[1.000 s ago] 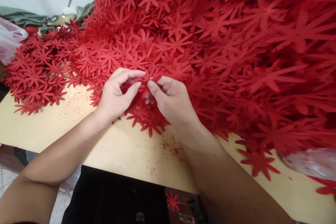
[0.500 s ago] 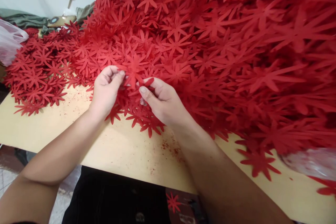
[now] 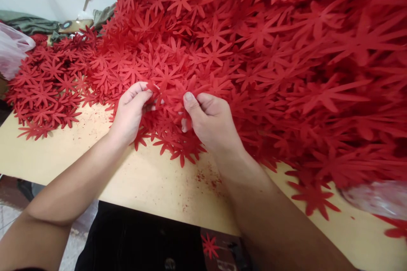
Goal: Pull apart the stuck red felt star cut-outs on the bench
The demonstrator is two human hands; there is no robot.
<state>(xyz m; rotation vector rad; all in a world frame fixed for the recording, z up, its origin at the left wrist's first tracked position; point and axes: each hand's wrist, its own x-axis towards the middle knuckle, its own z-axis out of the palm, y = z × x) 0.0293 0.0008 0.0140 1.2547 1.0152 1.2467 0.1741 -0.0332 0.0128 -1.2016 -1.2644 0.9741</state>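
Both hands, left hand (image 3: 129,110) and right hand (image 3: 210,120), pinch red flower cutouts (image 3: 170,93).

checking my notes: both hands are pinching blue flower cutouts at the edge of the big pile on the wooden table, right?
Not quite: the flower cutouts are red, not blue. The head view shows the left hand and right hand pinching them at the pile's edge on the wooden table.

The flower (image 3: 167,93) is a flat red cutout with narrow pointed petals spreading from its centre. It is pinched at both sides, the left hand (image 3: 130,112) on one petal tip and the right hand (image 3: 210,120) on the other edge. It is lifted slightly, tilted, at the near edge of the pile (image 3: 254,51) of like cutouts.
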